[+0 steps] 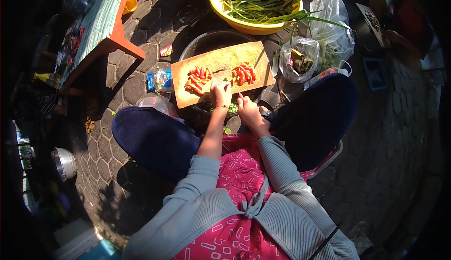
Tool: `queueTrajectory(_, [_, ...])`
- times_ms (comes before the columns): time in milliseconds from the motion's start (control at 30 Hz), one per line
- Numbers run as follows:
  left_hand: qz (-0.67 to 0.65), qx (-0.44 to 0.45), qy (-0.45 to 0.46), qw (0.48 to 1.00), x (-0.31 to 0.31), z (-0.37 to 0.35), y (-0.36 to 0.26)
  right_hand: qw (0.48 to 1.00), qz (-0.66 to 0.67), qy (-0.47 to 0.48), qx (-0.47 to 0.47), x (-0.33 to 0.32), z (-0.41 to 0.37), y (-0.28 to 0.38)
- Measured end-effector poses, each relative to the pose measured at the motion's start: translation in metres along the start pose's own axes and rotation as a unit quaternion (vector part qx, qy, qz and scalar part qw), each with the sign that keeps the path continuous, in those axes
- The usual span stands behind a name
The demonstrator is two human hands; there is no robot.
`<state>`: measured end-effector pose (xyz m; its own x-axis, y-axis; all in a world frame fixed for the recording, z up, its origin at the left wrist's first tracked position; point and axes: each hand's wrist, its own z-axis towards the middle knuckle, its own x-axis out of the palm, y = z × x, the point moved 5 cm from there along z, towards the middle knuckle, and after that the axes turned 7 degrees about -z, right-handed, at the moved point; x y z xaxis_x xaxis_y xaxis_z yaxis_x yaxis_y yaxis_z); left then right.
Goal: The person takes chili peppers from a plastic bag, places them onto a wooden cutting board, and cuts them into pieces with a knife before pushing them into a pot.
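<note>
**Both hands at the cutting board's near edge**

Your left hand (221, 93) rests on the near edge of the cutting board (221, 60), between the two piles of red chilies (198, 79) lying on it. Its grip is curled shut, but I cannot tell on what. Your right hand (248, 110) sits just off that same edge, beside the left; its grip cannot be made out either. A yellow basin (249, 27) stands beyond the board.

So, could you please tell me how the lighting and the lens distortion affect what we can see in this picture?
Head view: hard sunlight falls on the cutting board and bleaches the left hand and right hand. In the same view, deep shadow swallows the left edge, the fisheye lens bends the paving and blackens the corners, and the plastic bag glares.
</note>
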<state>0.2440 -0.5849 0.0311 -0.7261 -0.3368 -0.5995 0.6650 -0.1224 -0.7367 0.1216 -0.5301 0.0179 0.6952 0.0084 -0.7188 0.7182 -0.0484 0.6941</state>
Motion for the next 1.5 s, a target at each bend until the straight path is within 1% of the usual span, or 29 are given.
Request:
queueTrajectory(133, [-0.014,-0.021,0.001,1.0,0.004,-0.002,0.003,1.0,-0.008,0.018,0.011,0.005,-0.001,0.004])
queueTrajectory(200, [-0.006,-0.011,0.004,1.0,0.006,-0.003,0.008,0.998,-0.024,0.047,0.03,0.011,0.0,0.004])
queueTrajectory(233, [-0.004,-0.015,0.004,1.0,0.007,-0.004,0.011,0.998,-0.023,0.052,0.03,0.014,0.003,0.005])
queueTrajectory(300, [-0.012,0.005,0.007,1.0,0.007,-0.002,0.009,0.994,-0.059,0.062,0.062,0.02,0.009,0.002])
queueTrajectory(367, [-0.007,0.0,0.015,1.0,0.008,-0.002,0.009,0.995,-0.054,0.057,0.055,0.02,0.014,0.002])
queueTrajectory(433, [-0.009,-0.008,0.003,1.0,0.008,-0.005,0.01,0.994,-0.058,0.072,0.054,0.02,0.01,0.0])
queueTrajectory(500, [-0.007,-0.051,-0.025,0.998,0.004,-0.006,0.008,0.99,-0.063,0.107,0.063,0.013,-0.002,0.001])
queueTrajectory(533, [0.005,-0.05,-0.024,0.998,0.004,-0.005,0.006,0.989,-0.112,0.091,-0.027,0.031,-0.008,-0.014])
queueTrajectory(567, [0.015,-0.05,-0.023,0.998,0.003,-0.005,0.004,0.977,-0.164,0.077,-0.115,0.028,-0.013,-0.008])
queueTrajectory(600, [-0.008,-0.043,-0.029,0.999,0.002,-0.005,0.001,0.965,-0.203,0.141,-0.093,0.029,-0.02,-0.016])
queueTrajectory(633, [-0.009,-0.051,-0.023,0.998,0.002,-0.004,0.001,0.965,-0.205,0.137,-0.093,0.025,-0.022,-0.019])
queueTrajectory(700, [-0.016,-0.046,-0.016,0.999,0.003,-0.005,0.001,0.975,-0.146,0.165,0.018,0.018,-0.022,-0.025])
queueTrajectory(733, [-0.015,-0.043,-0.019,0.999,0.002,-0.005,0.002,0.983,-0.133,0.122,0.016,0.014,-0.021,-0.024])
queueTrajectory(767, [0.0,-0.027,-0.025,0.999,0.004,-0.006,0.005,0.984,-0.132,0.12,0.013,0.01,-0.019,-0.018])
queueTrajectory(833, [0.016,-0.012,-0.028,0.999,0.004,-0.007,0.006,0.992,-0.102,0.075,0.028,-0.012,-0.017,0.0])
queueTrajectory(867, [0.018,-0.007,-0.027,0.999,0.004,-0.008,0.007,0.992,-0.098,0.064,0.051,-0.021,-0.016,0.009])
queueTrajectory(900, [0.02,-0.003,-0.027,0.999,0.005,-0.008,0.007,0.992,-0.098,0.064,0.052,-0.015,-0.013,0.003])
queueTrajectory(967, [0.007,-0.001,-0.03,1.0,0.005,-0.008,0.005,0.999,-0.028,0.042,0.016,-0.004,-0.006,0.0])
queueTrajectory(1000, [-0.003,-0.03,-0.031,0.999,0.003,-0.008,0.007,0.999,-0.004,0.045,0.02,-0.003,-0.004,0.001])
queueTrajectory(1033, [-0.013,-0.06,-0.032,0.998,0.003,-0.009,0.008,0.999,-0.003,0.044,0.02,-0.002,-0.003,0.001])
queueTrajectory(1100, [-0.014,-0.073,-0.036,0.997,0.001,-0.007,0.005,0.997,0.015,0.062,0.041,-0.004,-0.004,0.005])
queueTrajectory(1233, [-0.025,-0.098,-0.029,0.994,0.0,-0.007,0.008,0.996,0.02,0.073,0.044,0.004,-0.002,0.001])
queueTrajectory(1300, [-0.016,-0.094,-0.026,0.995,0.003,-0.006,0.014,0.994,0.018,0.086,0.063,0.005,-0.002,0.001])
queueTrajectory(1367, [-0.026,-0.087,-0.022,0.996,0.006,-0.007,0.017,0.994,0.017,0.089,0.059,0.001,-0.003,0.006])
queueTrajectory(1433, [-0.029,-0.088,-0.017,0.996,0.007,-0.006,0.019,0.99,0.055,0.109,0.076,-0.006,-0.003,0.015])
queueTrajectory(1467, [-0.027,-0.079,-0.016,0.996,0.007,-0.006,0.017,0.993,0.035,0.094,0.057,-0.002,-0.002,0.014])
queueTrajectory(1500, [-0.024,-0.071,-0.014,0.997,0.007,-0.006,0.016,0.993,0.035,0.098,0.061,0.003,-0.003,0.01])
